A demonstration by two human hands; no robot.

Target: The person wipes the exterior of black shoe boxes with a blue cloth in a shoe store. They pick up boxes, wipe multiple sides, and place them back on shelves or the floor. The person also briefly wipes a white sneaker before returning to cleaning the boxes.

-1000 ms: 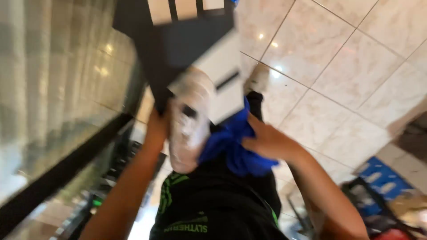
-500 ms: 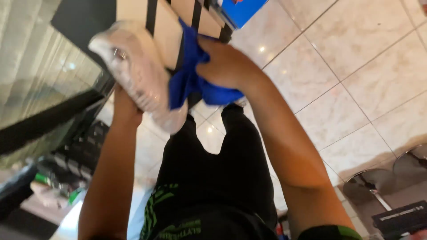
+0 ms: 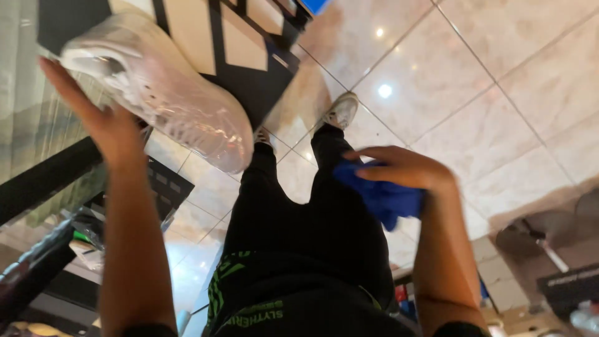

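Glossy plastic-wrapped shoe (image 3: pixel 165 93), blue cloth (image 3: pixel 380 196), shiny tiles (image 3: pixel 499 93)

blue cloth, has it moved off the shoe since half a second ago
Yes. The blue cloth in the right hand was pressed against the white shoe; it now sits apart, down and right of it, over the black trouser leg.

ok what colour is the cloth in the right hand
Blue, a plain bright blue cloth bunched in the right hand; the head view shows it.

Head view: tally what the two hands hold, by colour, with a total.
White shoe, in the left hand: 1
Blue cloth, in the right hand: 1
Total: 2
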